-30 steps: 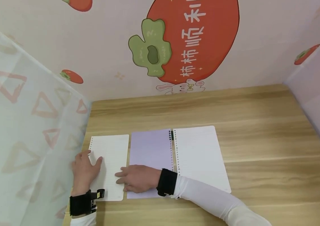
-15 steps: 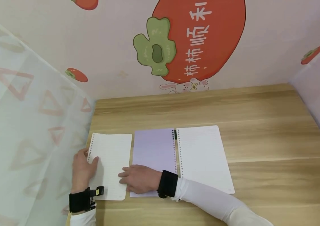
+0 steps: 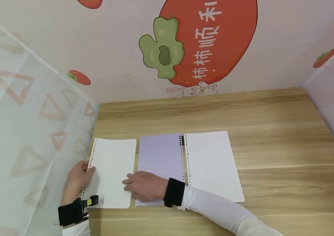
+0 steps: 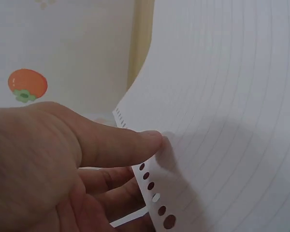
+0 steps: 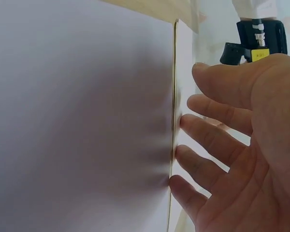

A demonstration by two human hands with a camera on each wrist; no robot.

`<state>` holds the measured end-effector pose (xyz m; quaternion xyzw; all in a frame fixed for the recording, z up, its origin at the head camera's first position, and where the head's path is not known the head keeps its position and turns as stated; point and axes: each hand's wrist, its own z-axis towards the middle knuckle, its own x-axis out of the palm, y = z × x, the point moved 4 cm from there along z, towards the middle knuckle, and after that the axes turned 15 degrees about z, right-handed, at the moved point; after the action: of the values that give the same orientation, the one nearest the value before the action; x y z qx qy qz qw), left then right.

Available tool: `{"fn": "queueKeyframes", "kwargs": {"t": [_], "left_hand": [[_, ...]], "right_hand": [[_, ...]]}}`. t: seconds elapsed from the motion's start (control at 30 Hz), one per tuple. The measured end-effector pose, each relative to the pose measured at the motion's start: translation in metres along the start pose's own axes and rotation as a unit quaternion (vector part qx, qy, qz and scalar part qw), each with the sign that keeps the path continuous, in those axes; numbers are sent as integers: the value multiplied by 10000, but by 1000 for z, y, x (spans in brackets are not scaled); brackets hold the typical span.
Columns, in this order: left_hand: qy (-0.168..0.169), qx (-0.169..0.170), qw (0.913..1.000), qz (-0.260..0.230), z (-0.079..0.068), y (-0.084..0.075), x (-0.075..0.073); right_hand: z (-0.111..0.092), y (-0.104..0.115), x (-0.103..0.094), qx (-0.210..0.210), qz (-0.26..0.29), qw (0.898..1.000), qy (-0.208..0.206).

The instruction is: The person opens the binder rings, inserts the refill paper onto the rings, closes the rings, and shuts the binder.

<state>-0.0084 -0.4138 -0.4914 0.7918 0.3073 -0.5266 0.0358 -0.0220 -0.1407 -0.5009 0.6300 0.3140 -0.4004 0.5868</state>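
Note:
A white lined sheet (image 3: 112,160) with a row of punched holes down its left edge lies at the left of the wooden table. My left hand (image 3: 77,181) pinches that holed edge. In the left wrist view, the thumb lies on top of the sheet (image 4: 222,92), other fingers are beneath it, and the edge is lifted and curved. Whether more sheets lie under it I cannot tell. My right hand (image 3: 147,186) rests its extended fingertips on the sheet's right edge, above a purple punched page (image 3: 159,152). The right wrist view shows these fingers (image 5: 210,137) spread and holding nothing.
To the right of the purple page lies a white lined punched page (image 3: 211,164), with a small dark ring piece (image 3: 182,141) at the top between them. Printed fabric walls (image 3: 52,118) enclose the table (image 3: 279,137) at the left, back and right.
My left hand has shifted left and down along the holed edge, its thumb now nearer that edge. The sheet's left edge has risen and moved slightly left. My right hand stays nearly in place.

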Motion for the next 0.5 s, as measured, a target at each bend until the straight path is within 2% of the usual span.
{"fn": "queueKeyframes", "kwargs": {"t": [0.13,0.2,0.27,0.4,0.5], "left_hand": [[214,99,9997,46,-6,-1,-1],[220,67,9997,17,-8,1,-2],[186,11,9998,-22,-9,2,-3],[92,-53,9998,-177,-10,3,-4],[79,-52,9996,-280,-12,4,-4]], "right_hand": [[2,-2,-1,110,349,9993,-17],[2,-6,-4,249,806,9964,-111],[1,-12,-8,449,1372,9891,-298],[-4,-26,-18,888,2485,9604,-897],[-9,-36,-25,1156,3031,9354,-1404]]}}
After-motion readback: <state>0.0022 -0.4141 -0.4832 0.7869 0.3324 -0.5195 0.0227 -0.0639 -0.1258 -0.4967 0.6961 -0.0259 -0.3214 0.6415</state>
